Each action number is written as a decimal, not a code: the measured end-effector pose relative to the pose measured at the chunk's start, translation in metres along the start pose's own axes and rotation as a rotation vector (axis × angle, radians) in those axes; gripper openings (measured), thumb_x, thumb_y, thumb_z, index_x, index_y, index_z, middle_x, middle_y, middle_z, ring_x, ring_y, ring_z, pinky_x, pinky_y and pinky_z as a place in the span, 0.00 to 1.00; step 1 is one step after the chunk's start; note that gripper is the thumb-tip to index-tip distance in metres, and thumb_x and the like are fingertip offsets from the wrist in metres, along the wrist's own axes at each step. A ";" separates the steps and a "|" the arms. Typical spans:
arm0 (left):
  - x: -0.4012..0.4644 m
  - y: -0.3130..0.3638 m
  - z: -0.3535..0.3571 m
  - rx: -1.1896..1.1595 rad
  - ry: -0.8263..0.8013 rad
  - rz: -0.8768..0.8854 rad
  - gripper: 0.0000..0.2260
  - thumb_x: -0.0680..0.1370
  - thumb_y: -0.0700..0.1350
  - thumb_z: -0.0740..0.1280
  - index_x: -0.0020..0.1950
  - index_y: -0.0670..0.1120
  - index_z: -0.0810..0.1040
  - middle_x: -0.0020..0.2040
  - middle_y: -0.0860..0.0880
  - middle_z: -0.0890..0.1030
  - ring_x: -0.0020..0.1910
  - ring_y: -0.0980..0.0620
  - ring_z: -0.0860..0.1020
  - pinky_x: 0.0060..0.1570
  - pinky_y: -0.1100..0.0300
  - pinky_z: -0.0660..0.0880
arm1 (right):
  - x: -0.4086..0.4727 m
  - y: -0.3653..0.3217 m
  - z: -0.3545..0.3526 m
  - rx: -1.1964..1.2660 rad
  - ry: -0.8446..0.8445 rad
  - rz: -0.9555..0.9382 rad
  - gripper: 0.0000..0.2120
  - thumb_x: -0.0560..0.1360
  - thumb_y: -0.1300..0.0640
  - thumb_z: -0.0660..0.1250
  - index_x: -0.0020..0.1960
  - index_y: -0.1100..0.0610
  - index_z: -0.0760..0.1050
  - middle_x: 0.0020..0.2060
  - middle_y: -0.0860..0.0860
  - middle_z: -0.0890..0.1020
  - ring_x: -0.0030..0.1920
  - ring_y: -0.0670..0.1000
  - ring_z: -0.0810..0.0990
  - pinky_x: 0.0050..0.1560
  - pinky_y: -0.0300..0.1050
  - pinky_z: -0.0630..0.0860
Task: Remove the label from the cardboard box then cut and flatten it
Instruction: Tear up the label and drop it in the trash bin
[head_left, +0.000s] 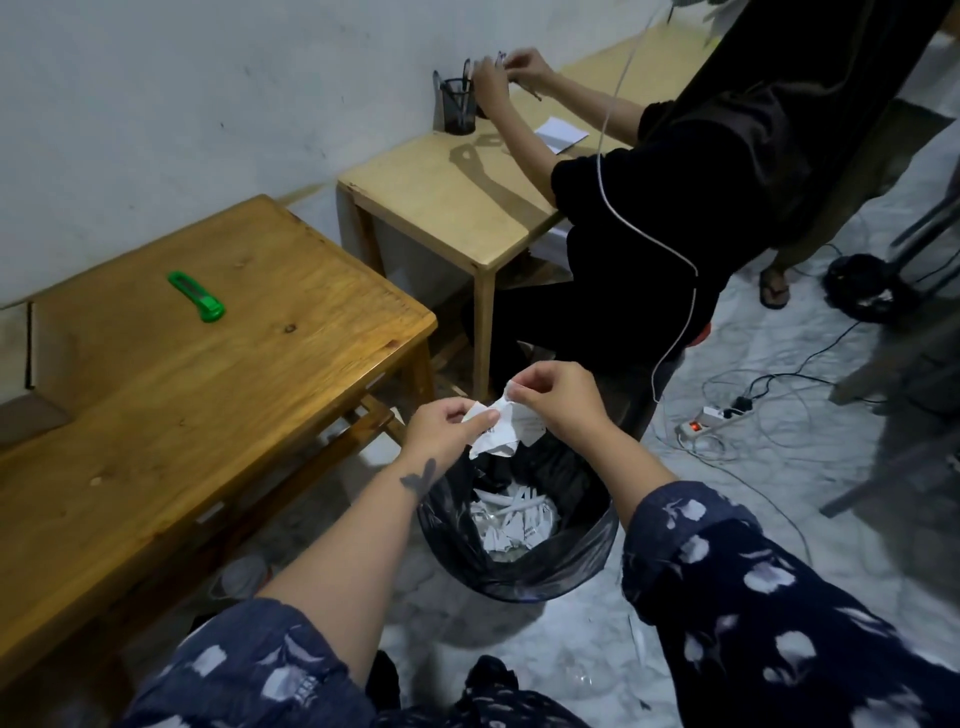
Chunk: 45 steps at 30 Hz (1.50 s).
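At frame centre, the left hand (451, 423) and right hand (558, 397) both pinch the crumpled label (501, 428) above the bin (519, 566); its print is unreadable. The cardboard box (36, 358) lies cut off at left on the bench (171, 415).

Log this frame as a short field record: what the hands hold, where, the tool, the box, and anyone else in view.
left hand: left hand pinches one end of the crumpled white paper label
right hand: right hand pinches the other end
label position: above the round bin lined with a black plastic bag, which already holds white paper scraps
tool: green plastic utility knife lies untouched on the dark wooden table
box: brown cardboard box, partly visible at the table's left edge
bystander: person in black seated at the paler wooden table
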<state>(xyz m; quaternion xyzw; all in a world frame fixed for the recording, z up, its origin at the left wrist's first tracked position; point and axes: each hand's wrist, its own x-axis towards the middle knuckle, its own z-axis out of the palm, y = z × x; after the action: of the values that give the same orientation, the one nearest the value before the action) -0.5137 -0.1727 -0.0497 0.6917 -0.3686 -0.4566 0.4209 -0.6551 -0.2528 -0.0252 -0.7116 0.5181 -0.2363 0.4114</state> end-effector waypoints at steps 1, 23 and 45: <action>0.000 0.001 -0.002 0.015 0.002 -0.007 0.05 0.73 0.49 0.73 0.44 0.48 0.83 0.42 0.48 0.84 0.42 0.50 0.81 0.45 0.55 0.76 | 0.000 0.001 0.003 -0.009 0.002 -0.011 0.03 0.71 0.57 0.72 0.45 0.54 0.82 0.40 0.48 0.83 0.43 0.46 0.81 0.47 0.41 0.77; 0.008 -0.001 -0.003 0.403 0.178 0.204 0.12 0.77 0.52 0.66 0.58 0.64 0.71 0.60 0.54 0.71 0.62 0.53 0.64 0.60 0.54 0.62 | -0.006 0.003 0.012 -0.362 -0.131 -0.046 0.07 0.74 0.49 0.66 0.39 0.47 0.79 0.37 0.45 0.80 0.55 0.54 0.76 0.62 0.54 0.67; 0.001 0.026 0.003 0.793 0.127 0.391 0.03 0.78 0.52 0.66 0.47 0.55 0.79 0.44 0.58 0.73 0.54 0.54 0.71 0.61 0.56 0.58 | -0.003 -0.006 -0.008 -0.361 -0.283 -0.092 0.04 0.72 0.53 0.72 0.42 0.53 0.82 0.38 0.48 0.82 0.44 0.48 0.78 0.51 0.49 0.75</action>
<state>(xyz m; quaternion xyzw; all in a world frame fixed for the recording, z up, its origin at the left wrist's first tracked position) -0.5198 -0.1843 -0.0270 0.7436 -0.6124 -0.1484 0.2234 -0.6590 -0.2524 -0.0155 -0.8228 0.4560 -0.0561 0.3347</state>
